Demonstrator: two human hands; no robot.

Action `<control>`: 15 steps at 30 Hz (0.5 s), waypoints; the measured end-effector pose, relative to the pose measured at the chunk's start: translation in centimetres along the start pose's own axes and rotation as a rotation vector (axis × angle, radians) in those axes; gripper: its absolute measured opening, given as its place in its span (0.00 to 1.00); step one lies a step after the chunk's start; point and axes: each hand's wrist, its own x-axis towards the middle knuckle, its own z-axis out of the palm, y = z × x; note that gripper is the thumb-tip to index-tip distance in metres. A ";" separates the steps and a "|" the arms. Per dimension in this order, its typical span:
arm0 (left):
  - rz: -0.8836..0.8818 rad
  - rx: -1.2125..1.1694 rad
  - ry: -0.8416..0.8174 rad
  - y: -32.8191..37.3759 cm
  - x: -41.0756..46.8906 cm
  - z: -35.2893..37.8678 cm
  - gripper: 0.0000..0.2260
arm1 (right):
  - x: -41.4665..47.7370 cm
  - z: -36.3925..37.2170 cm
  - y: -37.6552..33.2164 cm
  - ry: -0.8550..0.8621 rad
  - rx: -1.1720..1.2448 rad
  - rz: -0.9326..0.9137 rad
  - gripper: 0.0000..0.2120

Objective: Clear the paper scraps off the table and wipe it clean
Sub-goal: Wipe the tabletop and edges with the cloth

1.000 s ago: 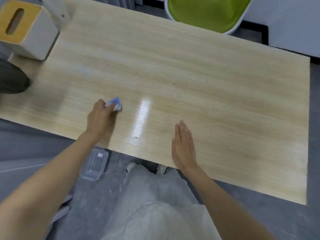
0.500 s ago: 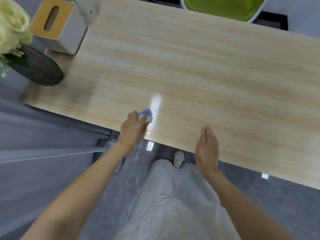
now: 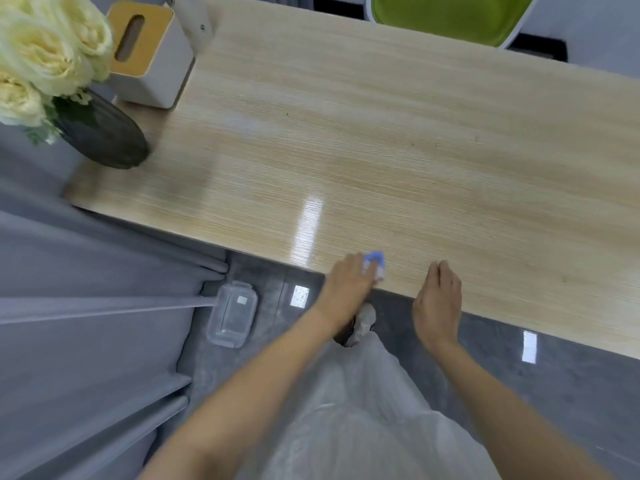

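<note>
A light wooden table [image 3: 398, 140] fills the upper part of the view. At its near edge my left hand [image 3: 348, 285] grips a small blue cloth [image 3: 375, 263], which rests on the tabletop right at the edge. My right hand [image 3: 438, 299] sits a little to the right, half over the table's edge, its fingers curled loosely and holding nothing. No paper scraps show on the tabletop.
A dark vase [image 3: 100, 136] with pale yellow flowers [image 3: 45, 53] and a white tissue box [image 3: 152, 53] stand at the table's left end. A green chair [image 3: 446, 15] is beyond the far edge. A clear plastic container [image 3: 232, 313] lies on the grey floor beside a grey curtain [image 3: 86, 306].
My left hand has drawn the blue cloth back toward the near edge of the table. My right hand has slid back to the edge and its fingers have curled.
</note>
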 end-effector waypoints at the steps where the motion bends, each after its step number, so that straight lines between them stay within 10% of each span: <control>1: -0.098 -0.032 0.076 -2.2 0.2 -1.3 0.18 | 0.1 0.0 -0.2 0.010 -0.004 0.006 0.20; 4: -0.526 -0.186 0.248 -10.1 1.1 -4.8 0.16 | -0.2 0.3 -0.9 0.027 0.016 0.043 0.24; 9: -0.654 -0.326 0.286 -4.2 1.4 -1.3 0.15 | -0.6 0.2 -0.9 -0.005 0.024 0.057 0.30; 15: -0.038 -0.226 -0.128 3.4 1.1 2.7 0.15 | -0.6 0.2 -0.2 0.014 0.035 0.026 0.31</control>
